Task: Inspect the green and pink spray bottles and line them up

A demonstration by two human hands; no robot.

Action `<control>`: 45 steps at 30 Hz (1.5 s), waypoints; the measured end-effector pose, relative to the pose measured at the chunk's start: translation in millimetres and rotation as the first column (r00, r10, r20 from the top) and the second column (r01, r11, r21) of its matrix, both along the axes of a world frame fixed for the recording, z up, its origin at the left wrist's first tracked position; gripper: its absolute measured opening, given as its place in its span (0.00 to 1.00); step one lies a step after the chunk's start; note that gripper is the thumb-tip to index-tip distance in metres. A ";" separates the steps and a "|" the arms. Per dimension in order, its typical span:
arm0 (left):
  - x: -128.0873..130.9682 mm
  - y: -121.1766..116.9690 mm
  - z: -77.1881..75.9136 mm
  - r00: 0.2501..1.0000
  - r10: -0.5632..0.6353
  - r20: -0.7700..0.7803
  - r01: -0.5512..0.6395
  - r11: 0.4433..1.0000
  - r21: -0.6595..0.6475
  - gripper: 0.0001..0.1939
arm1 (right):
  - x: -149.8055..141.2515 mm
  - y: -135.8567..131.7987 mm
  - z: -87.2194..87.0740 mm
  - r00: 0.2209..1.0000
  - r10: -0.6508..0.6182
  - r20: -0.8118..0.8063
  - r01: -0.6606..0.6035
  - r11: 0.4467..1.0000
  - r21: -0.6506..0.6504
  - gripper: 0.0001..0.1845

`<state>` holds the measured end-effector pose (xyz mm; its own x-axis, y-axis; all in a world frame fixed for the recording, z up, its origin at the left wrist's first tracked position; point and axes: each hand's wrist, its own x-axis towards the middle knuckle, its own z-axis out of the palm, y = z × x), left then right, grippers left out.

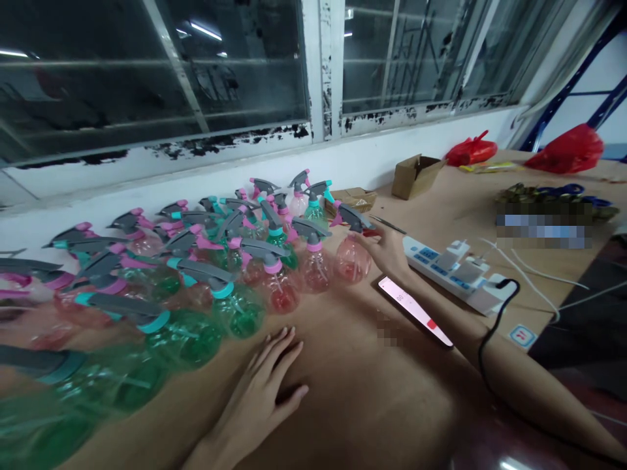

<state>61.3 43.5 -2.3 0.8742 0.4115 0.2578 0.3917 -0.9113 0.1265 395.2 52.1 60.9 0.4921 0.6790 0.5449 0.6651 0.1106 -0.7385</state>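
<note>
So, head cam, the only view here. The right hand [389,251] is over at the right end of a big crowd of trigger spray bottles, with its fingers closed in around the neck of a rose-tinted spray bottle [353,263]. That bottle stands upright on the brown surface [343,372], and my guess is the neck gets the grip because it's a lot narrower than that round body. The left hand [257,391] lies palm down in front of the bunch, fingers loosely spread, thumb out wide, holding nothing; looks like it's just propped there.

The rest of the bottles, like the green spray bottle [240,310] with the teal collar, are packed up against the white wall [362,173], probably to leave working room up front (pink collars on the rosy ones, teal on the green, neat touch). The phone [414,310] lies face up by the right forearm, screen lit, maybe so it's easy to glance at. Just past it sits the power strip [431,264], with chargers plugged in.
</note>
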 end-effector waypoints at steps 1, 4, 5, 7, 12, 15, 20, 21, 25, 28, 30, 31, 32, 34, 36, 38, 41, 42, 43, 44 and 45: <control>1.0 -0.7 0.4 1.000 0.003 0.002 -0.003 1.000 0.003 0.27 | -0.7 -5.4 0.4 1.000 -0.016 -0.007 0.017 1.000 0.012 0.16; 4.7 -4.0 2.0 0.999 0.011 0.032 -0.012 1.000 0.007 0.25 | -5.4 -29.5 0.3 0.998 -0.065 -0.022 0.066 0.997 0.038 0.16; 6.0 -5.7 2.6 0.998 0.014 0.055 -0.014 1.000 0.002 0.24 | -8.6 -39.2 -0.1 0.997 -0.068 -0.023 0.069 0.997 0.043 0.16; 8.7 -10.2 3.7 0.994 0.017 0.112 -0.014 1.000 -0.028 0.22 | -17.8 -58.9 -1.1 0.998 -0.065 -0.023 0.066 0.996 0.060 0.17; 14.9 -25.4 2.2 0.966 0.093 0.242 -0.048 0.982 -0.185 0.24 | -55.6 -93.7 0.2 0.998 0.059 0.007 -0.059 0.997 0.042 0.14; 15.5 -34.3 -1.3 0.943 0.182 0.279 -0.105 0.957 -0.269 0.32 | -85.4 -101.3 3.9 0.975 0.218 0.053 -0.218 0.976 -0.009 0.12; 3.8 -46.4 -4.7 0.901 0.282 0.328 -0.134 0.902 -0.410 0.47 | -132.3 -104.4 2.9 0.898 0.424 0.116 -0.421 0.906 -0.048 0.09; -0.4 -48.5 -4.9 0.896 0.288 0.338 -0.126 0.895 -0.428 0.48 | -139.9 -104.9 1.6 0.882 0.457 0.117 -0.453 0.890 -0.056 0.09; -17.7 -53.9 -2.6 0.885 0.320 0.338 -0.119 0.858 -0.500 0.49 | -161.6 -106.2 -2.0 0.839 0.539 0.073 -0.531 0.840 -0.108 0.11; -25.8 -54.1 1.7 0.894 0.325 0.308 -0.115 0.831 -0.544 0.50 | -168.6 -101.7 -0.6 0.790 0.612 -0.033 -0.610 0.781 -0.135 0.13; -27.6 -52.9 4.3 0.902 0.300 0.311 -0.086 0.830 -0.551 0.49 | -170.8 -94.9 1.9 0.729 0.676 -0.107 -0.684 0.719 -0.119 0.18; -27.5 -52.1 5.3 0.906 0.283 0.316 -0.067 0.831 -0.553 0.48 | -171.9 -90.8 3.4 0.685 0.714 -0.143 -0.728 0.679 -0.095 0.22; -27.0 -51.4 6.2 0.908 0.270 0.319 -0.052 0.831 -0.554 0.48 | -173.2 -86.6 5.0 0.638 0.750 -0.178 -0.768 0.637 -0.069 0.25; -25.2 -50.0 7.8 0.912 0.256 0.321 -0.036 0.828 -0.559 0.49 | -176.6 -78.9 7.8 0.562 0.798 -0.217 -0.822 0.569 -0.031 0.25; -23.3 -48.9 9.6 0.913 0.249 0.322 -0.028 0.827 -0.562 0.48 | -180.5 -73.4 9.6 0.542 0.814 -0.208 -0.835 0.550 -0.023 0.18; -22.1 -48.2 11.1 0.913 0.249 0.323 -0.029 0.829 -0.558 0.46 | -183.7 -70.4 10.1 0.562 0.809 -0.175 -0.823 0.568 -0.015 0.11; -21.6 -47.3 11.6 0.914 0.255 0.316 -0.046 0.838 -0.544 0.48 | -184.9 -69.4 9.6 0.558 0.805 -0.202 -0.818 0.574 0.028 0.09; -21.5 -46.9 11.2 0.916 0.255 0.309 -0.052 0.841 -0.539 0.48 | -184.4 -69.5 9.2 0.545 0.808 -0.224 -0.824 0.566 0.036 0.09; -21.4 -46.3 10.8 0.919 0.252 0.302 -0.056 0.844 -0.533 0.48 | -183.5 -69.7 8.8 0.535 0.811 -0.236 -0.829 0.558 0.038 0.09; -21.2 -45.6 10.3 0.923 0.247 0.295 -0.059 0.849 -0.526 0.48 | -182.6 -69.8 8.4 0.530 0.815 -0.236 -0.833 0.552 0.037 0.09; -21.1 -44.8 10.0 0.928 0.238 0.287 -0.061 0.855 -0.514 0.47 | -181.6 -69.8 8.0 0.532 0.817 -0.220 -0.833 0.552 0.034 0.09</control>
